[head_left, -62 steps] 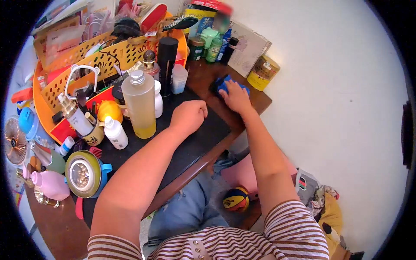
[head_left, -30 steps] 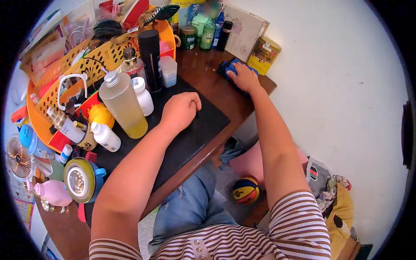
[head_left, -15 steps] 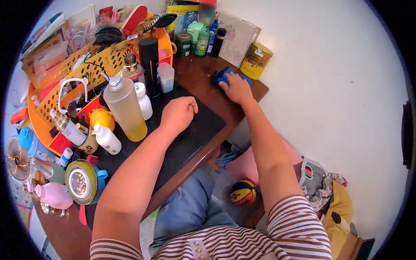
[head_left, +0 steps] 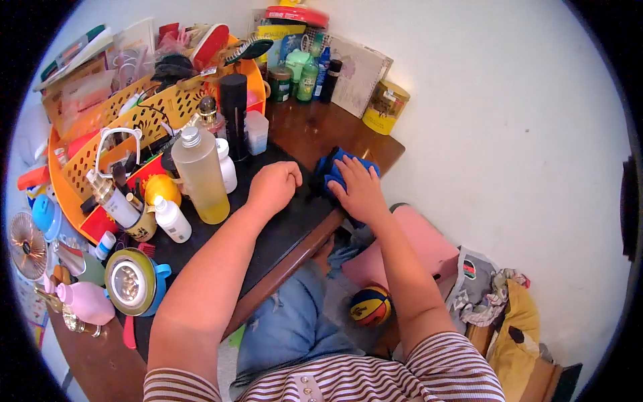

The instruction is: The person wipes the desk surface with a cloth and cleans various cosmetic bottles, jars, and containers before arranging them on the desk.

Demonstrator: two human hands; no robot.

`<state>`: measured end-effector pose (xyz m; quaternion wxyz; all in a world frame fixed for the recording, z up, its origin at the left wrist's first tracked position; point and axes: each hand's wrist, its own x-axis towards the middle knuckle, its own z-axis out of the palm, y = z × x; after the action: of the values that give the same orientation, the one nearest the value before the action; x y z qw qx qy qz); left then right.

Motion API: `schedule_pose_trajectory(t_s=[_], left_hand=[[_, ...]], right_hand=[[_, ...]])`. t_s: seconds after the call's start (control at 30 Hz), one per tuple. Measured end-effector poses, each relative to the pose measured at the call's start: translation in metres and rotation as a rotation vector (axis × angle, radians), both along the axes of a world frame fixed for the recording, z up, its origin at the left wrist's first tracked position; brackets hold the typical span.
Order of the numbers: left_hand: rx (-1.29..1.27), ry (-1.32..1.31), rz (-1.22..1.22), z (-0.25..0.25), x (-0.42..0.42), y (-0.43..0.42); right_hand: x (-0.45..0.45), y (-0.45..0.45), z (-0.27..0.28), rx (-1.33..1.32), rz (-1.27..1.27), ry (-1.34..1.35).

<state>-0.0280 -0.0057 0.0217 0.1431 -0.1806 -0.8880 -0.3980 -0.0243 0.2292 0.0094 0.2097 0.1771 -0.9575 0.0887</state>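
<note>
My right hand (head_left: 357,187) presses on a crumpled blue and black cloth (head_left: 328,175) at the desk's front edge, fingers spread over it. On the black mat (head_left: 301,213) rests my left hand (head_left: 274,187), its fingers curled into a loose fist; no object shows in it. Left of that hand stand a tall bottle of yellowish liquid (head_left: 201,177), a small white bottle (head_left: 172,220), another white bottle (head_left: 226,167) and a black spray can (head_left: 234,114). The brown desk (head_left: 321,127) shows a shiny surface behind the cloth.
An orange basket (head_left: 67,191) full of toiletries is at the back left. Jars, bottles and a yellow tin (head_left: 386,107) line the wall. A green and blue pot (head_left: 137,281) and a pink bottle (head_left: 87,303) stand at the left. A ball (head_left: 370,305) lies below the desk.
My right hand has moved the cloth from the desk's far right corner nearer to me, up to the mat's edge. My left hand stays in about the same place on the mat.
</note>
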Motion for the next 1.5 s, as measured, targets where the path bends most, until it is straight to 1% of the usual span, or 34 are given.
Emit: schedule_pose_trajectory(t_s=[0.13,0.2,0.37,0.57,0.67,0.77,0.83,1.0,1.07,1.1,1.13,1.2,1.23,1.3,1.33,1.4,1.5], left_hand=[[0.002,-0.028,-0.003,0.002,0.001,0.000],[-0.004,-0.042,-0.002,0.001,0.000,-0.001],[-0.003,-0.052,-0.001,0.005,0.001,0.000],[-0.012,-0.078,-0.016,0.003,-0.002,0.000],[-0.007,-0.018,-0.032,-0.002,-0.005,0.000],[-0.022,-0.079,-0.010,0.002,-0.003,0.001],[-0.007,-0.059,-0.006,0.003,-0.002,0.002],[-0.001,-0.058,0.029,0.002,0.000,0.004],[-0.021,-0.064,0.018,0.004,-0.001,0.003],[-0.015,-0.061,0.015,0.003,-0.002,0.003],[-0.024,-0.066,0.017,0.003,-0.002,0.003],[-0.030,-0.066,0.018,0.002,-0.002,0.003],[-0.027,-0.052,0.022,0.002,-0.002,0.003],[-0.034,-0.044,0.012,0.001,0.000,0.002],[-0.044,-0.027,0.020,0.001,0.001,0.002],[-0.059,-0.009,0.018,0.002,0.000,0.002],[-0.046,-0.097,0.002,0.003,0.000,0.000]], right_hand=[[-0.021,0.004,-0.001,-0.043,-0.088,0.008],[-0.041,0.014,-0.002,-0.047,-0.188,0.000],[-0.085,0.047,-0.005,-0.035,-0.291,0.001],[-0.119,0.078,0.001,-0.053,-0.402,-0.085],[-0.124,0.081,0.004,-0.072,-0.450,-0.105],[-0.123,0.084,0.007,-0.056,-0.457,-0.134],[-0.119,0.079,0.006,-0.038,-0.470,-0.135],[-0.088,0.064,-0.010,-0.044,-0.441,-0.083],[-0.074,0.061,-0.018,-0.077,-0.333,-0.027],[-0.073,0.066,-0.028,-0.072,-0.237,0.015],[-0.064,0.063,-0.029,-0.066,-0.239,0.019],[-0.044,0.050,-0.034,-0.081,-0.154,0.070],[-0.031,0.041,-0.029,-0.081,-0.156,0.074],[-0.002,0.025,-0.020,-0.103,-0.058,0.045],[0.011,0.018,-0.018,-0.109,-0.068,0.044],[0.027,0.010,-0.016,-0.235,0.002,0.029],[0.018,0.016,-0.018,-0.302,0.029,0.032]])
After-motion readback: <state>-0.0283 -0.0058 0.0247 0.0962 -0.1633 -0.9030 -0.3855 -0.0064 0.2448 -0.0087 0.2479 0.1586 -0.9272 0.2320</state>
